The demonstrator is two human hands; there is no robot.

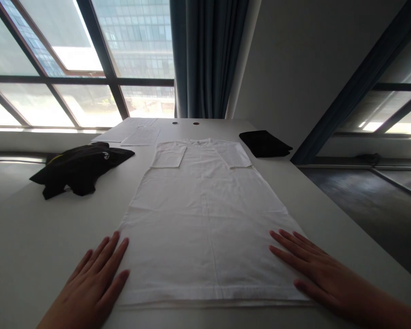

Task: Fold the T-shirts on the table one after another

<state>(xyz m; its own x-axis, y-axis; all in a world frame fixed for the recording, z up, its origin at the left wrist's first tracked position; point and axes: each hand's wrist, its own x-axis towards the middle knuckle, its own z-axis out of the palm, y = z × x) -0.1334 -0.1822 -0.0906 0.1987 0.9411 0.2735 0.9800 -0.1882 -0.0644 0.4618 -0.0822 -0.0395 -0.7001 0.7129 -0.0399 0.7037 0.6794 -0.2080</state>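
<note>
A white T-shirt (205,219) lies spread flat on the table, its neckline at the far end and its hem towards me. Both short sleeves are turned inward over the body. At the shirt's lower left edge rests my left hand (97,276), palm down with fingers stretched out. My right hand (315,269) lies flat across the lower right side, its fingertips on the fabric. Neither hand grasps anything. A long crease runs down the middle of the shirt.
A crumpled black garment (78,167) lies on the white table (13,256) at left. At far right sits a folded black cloth (264,143). Sheets of paper (140,135) lie at the back left. Beyond stand windows and a blue curtain (205,59).
</note>
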